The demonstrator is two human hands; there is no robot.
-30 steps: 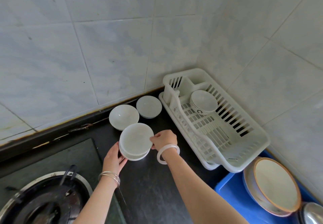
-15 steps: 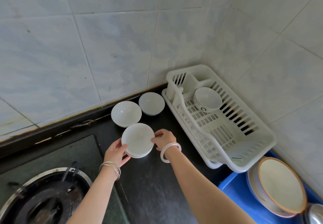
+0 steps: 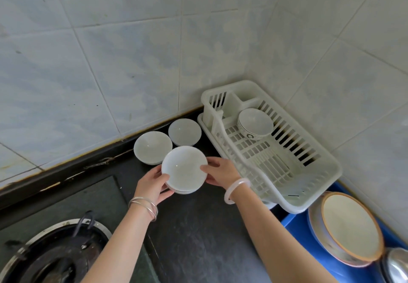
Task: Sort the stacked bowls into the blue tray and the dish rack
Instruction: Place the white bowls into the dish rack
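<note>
A: Entry, head view. Where is the stack of bowls [image 3: 184, 170]?

B: Over the black counter [image 3: 198, 227], held between both hands, just in front of two single white bowls, the left bowl [image 3: 152, 147] and the right bowl [image 3: 184, 131], that sit against the tiled wall [image 3: 110, 62]. The stack overlaps the near rim of the left bowl from this angle; contact cannot be told.

A: Grip?

B: Left hand [image 3: 152, 185] cups the stack's left side, thumb on the top rim, fingers curled beneath. Right hand [image 3: 220, 172] presses the right rim with thumb and fingertips. Both are closed onto the stack.

A: Orientation?

B: Openings face up, tipped slightly toward the camera. Round, so no long axis in plan; the stacking axis runs near vertical. At least two rims show under the top bowl.

A: The destinations?

B: The white dish rack [image 3: 309, 172] lies just right of the right hand, its long axis running from the wall corner toward the near right. One patterned bowl [image 3: 255, 123] sits upright at its far end. The blue tray [image 3: 293, 227] is beyond the rack's near end, holding an orange-rimmed dish [image 3: 351, 225].

A: Other?

B: Gas burner [image 3: 55, 254] at lower left, well apart from the stack.
</note>
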